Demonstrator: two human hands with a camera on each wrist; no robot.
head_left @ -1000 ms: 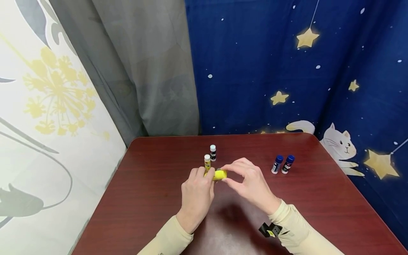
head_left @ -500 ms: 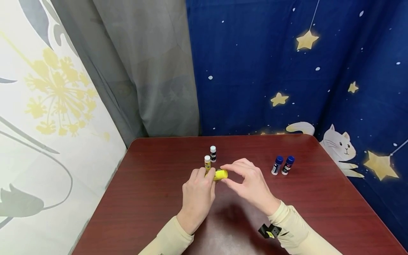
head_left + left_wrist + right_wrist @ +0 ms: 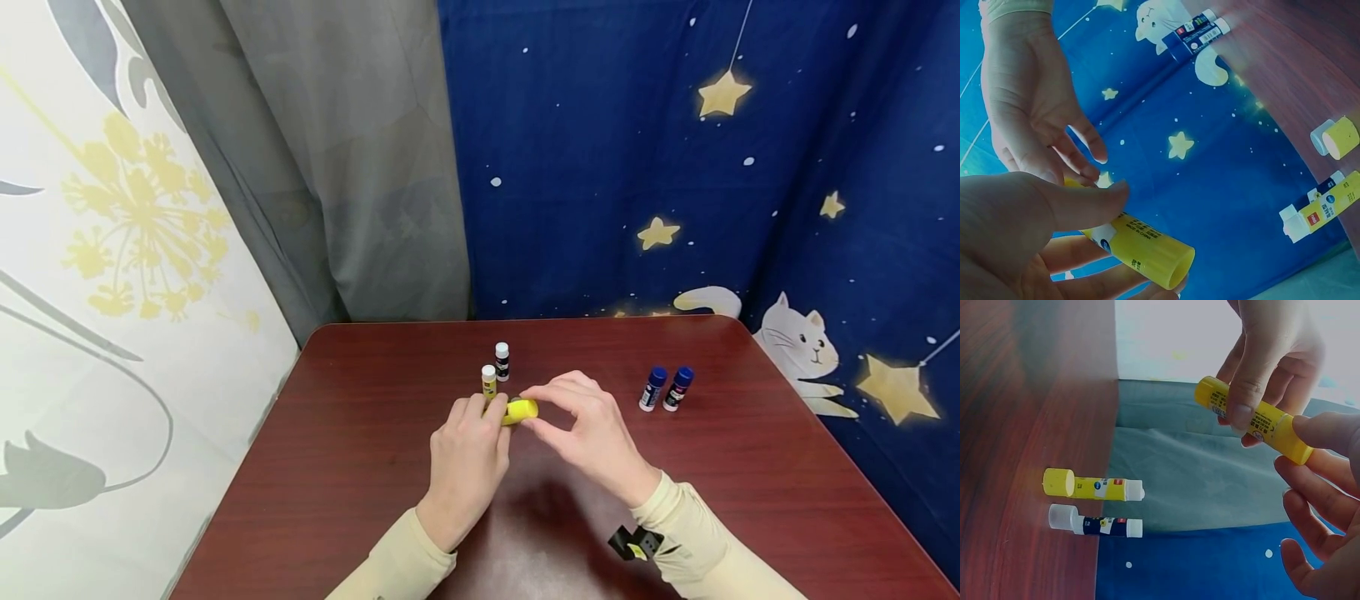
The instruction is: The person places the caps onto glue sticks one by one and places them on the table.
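A yellow glue stick [image 3: 521, 410] is held level above the table between the two hands. My left hand [image 3: 467, 454] grips its body, the thumb lying across the printed label in the left wrist view. At its other end is a yellow cap [image 3: 1292, 444], pinched between thumb and forefinger of my right hand [image 3: 592, 429], the remaining fingers loosely bent. Just beyond the left hand stands another yellow glue stick [image 3: 1100, 487] with its white top bare. Beside it is a black glue stick [image 3: 502, 362], also white-topped.
A loose yellow cap [image 3: 1059, 482] and a translucent cap [image 3: 1063, 517] are by the feet of the standing sticks. Two blue-capped glue sticks [image 3: 652, 389] stand at the right of the dark red table [image 3: 337, 467]. Curtains hang behind its far edge.
The held glue stick and my left hand have shifted very slightly to the right, and a little more of the yellow end shows. The right hand has stayed nearly still.
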